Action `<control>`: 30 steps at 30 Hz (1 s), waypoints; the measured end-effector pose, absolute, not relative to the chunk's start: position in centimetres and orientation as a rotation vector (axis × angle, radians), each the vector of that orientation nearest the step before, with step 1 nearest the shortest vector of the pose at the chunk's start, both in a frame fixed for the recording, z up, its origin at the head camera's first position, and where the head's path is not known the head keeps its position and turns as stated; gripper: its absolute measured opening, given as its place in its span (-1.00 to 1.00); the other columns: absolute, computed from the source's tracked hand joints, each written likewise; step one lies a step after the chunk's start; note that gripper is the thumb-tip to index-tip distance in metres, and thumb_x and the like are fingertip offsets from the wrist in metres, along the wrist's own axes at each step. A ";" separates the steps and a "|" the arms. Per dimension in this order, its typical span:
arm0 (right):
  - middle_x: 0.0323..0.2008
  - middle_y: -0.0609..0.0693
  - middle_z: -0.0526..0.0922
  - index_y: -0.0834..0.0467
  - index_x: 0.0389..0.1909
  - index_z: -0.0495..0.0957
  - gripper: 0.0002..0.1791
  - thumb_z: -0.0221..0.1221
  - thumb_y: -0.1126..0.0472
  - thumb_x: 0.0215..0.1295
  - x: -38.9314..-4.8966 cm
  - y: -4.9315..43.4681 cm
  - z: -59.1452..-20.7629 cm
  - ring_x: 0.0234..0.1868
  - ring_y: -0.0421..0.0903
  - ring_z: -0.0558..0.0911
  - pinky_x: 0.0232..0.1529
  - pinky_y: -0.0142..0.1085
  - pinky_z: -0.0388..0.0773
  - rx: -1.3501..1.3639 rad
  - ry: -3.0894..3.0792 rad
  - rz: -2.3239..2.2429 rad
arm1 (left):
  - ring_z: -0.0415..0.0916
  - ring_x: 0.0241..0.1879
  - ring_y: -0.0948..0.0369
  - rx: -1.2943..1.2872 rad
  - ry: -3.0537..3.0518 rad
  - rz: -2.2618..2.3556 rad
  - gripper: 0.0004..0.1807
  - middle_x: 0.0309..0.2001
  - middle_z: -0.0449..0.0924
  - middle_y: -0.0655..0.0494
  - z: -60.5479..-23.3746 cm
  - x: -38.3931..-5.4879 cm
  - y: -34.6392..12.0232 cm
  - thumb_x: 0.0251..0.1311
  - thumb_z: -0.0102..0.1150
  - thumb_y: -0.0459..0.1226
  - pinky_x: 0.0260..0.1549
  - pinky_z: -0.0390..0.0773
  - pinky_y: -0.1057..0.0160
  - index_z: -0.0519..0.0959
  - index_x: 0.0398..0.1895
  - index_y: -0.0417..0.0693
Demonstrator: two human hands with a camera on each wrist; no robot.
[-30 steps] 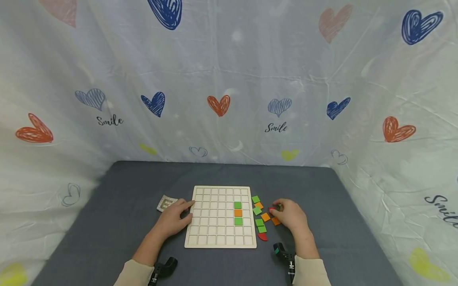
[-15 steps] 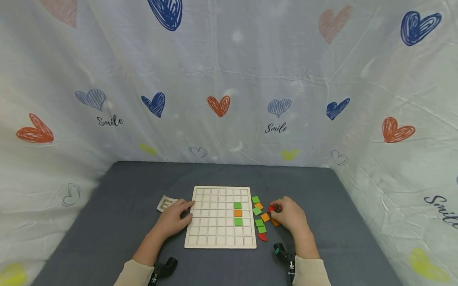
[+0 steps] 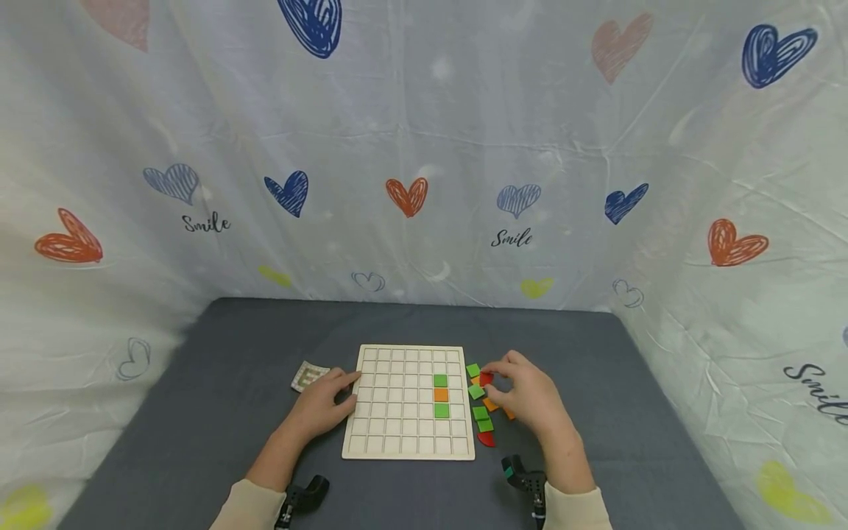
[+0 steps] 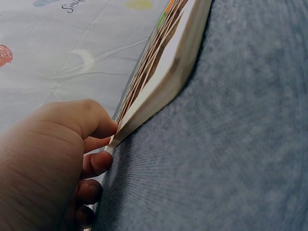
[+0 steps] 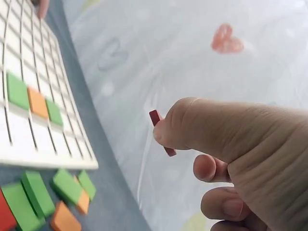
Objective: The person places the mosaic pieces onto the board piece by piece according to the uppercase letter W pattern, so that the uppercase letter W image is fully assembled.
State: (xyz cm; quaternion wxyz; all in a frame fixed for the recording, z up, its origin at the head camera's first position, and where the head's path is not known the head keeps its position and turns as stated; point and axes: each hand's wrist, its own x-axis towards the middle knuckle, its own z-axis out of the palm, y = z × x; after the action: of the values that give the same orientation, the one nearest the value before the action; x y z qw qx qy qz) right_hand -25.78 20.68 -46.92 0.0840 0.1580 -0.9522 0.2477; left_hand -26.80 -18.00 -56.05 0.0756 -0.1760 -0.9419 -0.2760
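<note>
A pale wooden grid board (image 3: 391,427) lies on the grey table. Two green tiles (image 3: 440,411) and an orange tile (image 3: 440,395) between them sit in one column of its cells. My left hand (image 3: 319,406) rests at the board's left edge, thumb and fingertips touching the rim (image 4: 168,79). To the right of the board, my right hand (image 3: 533,394) pinches a red tile (image 5: 169,150) between thumb and a finger, above the loose tiles. In the right wrist view only the tile's thin edge shows.
Loose green tiles (image 3: 481,414), orange tiles (image 3: 490,405) and a red rounded piece (image 3: 486,439) lie along the board's right side. A small patterned card (image 3: 308,376) lies beyond my left hand. Behind the table hangs a white curtain (image 3: 450,154) with printed hearts.
My right hand has lifted the red tile from the pile and carried it left, nearer the board. The left hand stays at the board's edge.
</note>
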 end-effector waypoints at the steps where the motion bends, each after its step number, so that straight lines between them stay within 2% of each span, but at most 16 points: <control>1: -0.36 -0.18 0.36 -0.01 -0.09 0.79 -0.73 0.46 0.22 0.16 -25.6 20.3 -46.8 -0.40 -0.18 0.35 -0.44 -0.28 0.33 0.498 -2.833 0.728 | 0.14 -0.52 0.35 -0.527 -2.823 -0.829 -0.52 -0.30 0.35 0.31 -56.1 -26.8 -18.0 0.34 0.29 -0.25 -0.42 0.26 0.24 0.60 0.31 -0.10; 6: -0.34 -0.26 0.37 -0.07 -0.16 0.79 -0.78 0.45 0.18 0.15 -25.1 18.4 -46.9 -0.46 -0.27 0.37 -0.49 -0.37 0.37 0.664 -2.824 0.647 | 0.14 -0.52 0.34 -0.522 -2.829 -0.821 -0.52 -0.30 0.34 0.31 -56.0 -26.9 -18.0 0.34 0.29 -0.25 -0.42 0.27 0.24 0.60 0.32 -0.09; 13: -0.33 -0.13 0.52 -0.07 -0.16 0.80 -0.75 0.38 0.21 0.12 -24.8 16.2 -47.6 -0.51 -0.28 0.33 -0.49 -0.35 0.34 0.865 -2.891 0.616 | 0.16 -0.51 0.34 -0.509 -2.826 -0.829 -0.52 -0.30 0.34 0.32 -56.1 -26.8 -17.9 0.34 0.30 -0.23 -0.41 0.28 0.24 0.61 0.31 -0.09; 24: -0.49 -0.21 0.40 -0.04 -0.22 0.84 -0.76 0.39 0.22 0.05 -25.2 15.3 -49.4 -0.57 -0.26 0.24 -0.58 -0.35 0.15 0.996 -3.044 0.666 | 0.19 -0.48 0.35 -0.510 -2.820 -0.814 -0.52 -0.29 0.37 0.31 -56.1 -26.9 -17.9 0.32 0.29 -0.24 -0.40 0.29 0.24 0.61 0.31 -0.08; 30: -0.46 -0.23 0.47 -0.07 -0.25 0.86 -0.74 0.39 0.24 0.01 -25.4 15.1 -50.3 -0.56 -0.26 0.33 -0.55 -0.34 0.28 0.979 -3.112 0.673 | 0.18 -0.49 0.35 -0.509 -2.821 -0.819 -0.53 -0.30 0.37 0.31 -56.1 -26.8 -18.0 0.33 0.28 -0.25 -0.40 0.29 0.25 0.61 0.30 -0.09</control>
State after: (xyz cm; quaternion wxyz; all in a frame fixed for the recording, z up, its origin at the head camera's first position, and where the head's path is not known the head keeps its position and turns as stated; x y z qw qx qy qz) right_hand -25.36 15.09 -50.34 -0.0945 0.2927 -0.9300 0.2012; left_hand -26.79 -17.98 -56.07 0.0799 -0.1702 -0.9432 -0.2738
